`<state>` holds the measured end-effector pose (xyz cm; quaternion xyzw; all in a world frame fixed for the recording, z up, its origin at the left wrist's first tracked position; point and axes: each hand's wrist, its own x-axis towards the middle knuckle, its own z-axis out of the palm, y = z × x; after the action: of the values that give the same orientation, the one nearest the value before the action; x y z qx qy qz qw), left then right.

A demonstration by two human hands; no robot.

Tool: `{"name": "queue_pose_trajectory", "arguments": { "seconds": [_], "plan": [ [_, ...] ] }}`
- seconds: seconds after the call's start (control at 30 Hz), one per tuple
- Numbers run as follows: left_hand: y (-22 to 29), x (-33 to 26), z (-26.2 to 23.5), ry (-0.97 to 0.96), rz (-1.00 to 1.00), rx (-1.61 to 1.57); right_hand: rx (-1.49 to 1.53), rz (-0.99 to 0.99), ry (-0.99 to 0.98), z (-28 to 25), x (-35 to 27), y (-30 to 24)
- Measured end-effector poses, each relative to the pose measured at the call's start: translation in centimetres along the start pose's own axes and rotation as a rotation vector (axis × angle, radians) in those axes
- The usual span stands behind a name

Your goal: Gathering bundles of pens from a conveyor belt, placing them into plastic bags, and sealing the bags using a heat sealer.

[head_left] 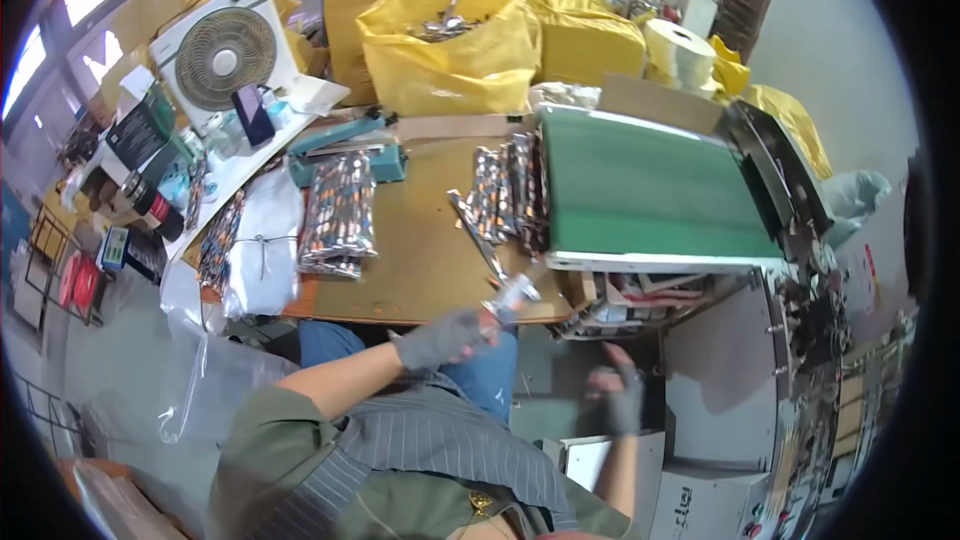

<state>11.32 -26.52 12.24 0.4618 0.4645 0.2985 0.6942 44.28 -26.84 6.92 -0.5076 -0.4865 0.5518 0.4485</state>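
My left hand, in a grey fingerless glove, is over my lap at the table's front edge. Its fingers are closed on a shiny silvery packet, blurred by motion. My right hand, gloved alike, hangs over the floor right of my lap; it is blurred, fingers apart, nothing visible in it. Beyond the left hand, a loose narrow patterned packet lies slantwise on the brown table. A row of similar packets lies against the green conveyor belt, and a neat stack of them is farther left.
A teal tool stands behind the left stack. Clear plastic bags lie beside it. A fan, phone and dark bottle are at the left. An open yellow sack stands behind the table; a grey machine cabinet is at right.
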Motion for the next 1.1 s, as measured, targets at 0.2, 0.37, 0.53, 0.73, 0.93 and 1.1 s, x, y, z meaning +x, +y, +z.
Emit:
{"name": "queue_pose_trajectory", "arguments": {
  "seconds": [0.2, 0.37, 0.53, 0.73, 0.93, 1.1],
  "plan": [
    [1.0, -3.6, -5.9, 0.005, 0.535, 0.078, -0.224, -0.597, -0.3, 19.1, 7.4, -17.2],
    [-1.4, -11.3, -15.6, 0.919, 0.404, 0.043, -0.205, -1.348, 0.18, 29.6, 25.7, -34.1],
    [-5.4, -15.2, -27.3, 1.205, 0.463, 0.027, -0.415, -0.513, -0.033, 29.2, 43.8, -26.8],
    [-9.4, -21.6, -43.6, 1.702, -0.377, 1.216, -0.591, -0.356, -0.663, 35.6, 28.0, -9.1],
    [-7.8, -20.8, -46.6, 1.362, -0.644, 1.311, -0.485, -0.213, -0.442, 30.0, 22.5, -8.3],
    [-6.6, -19.1, -46.1, 1.412, -0.428, 1.594, -0.415, -0.152, -0.303, 25.3, 22.2, -9.7]
  ]
}}
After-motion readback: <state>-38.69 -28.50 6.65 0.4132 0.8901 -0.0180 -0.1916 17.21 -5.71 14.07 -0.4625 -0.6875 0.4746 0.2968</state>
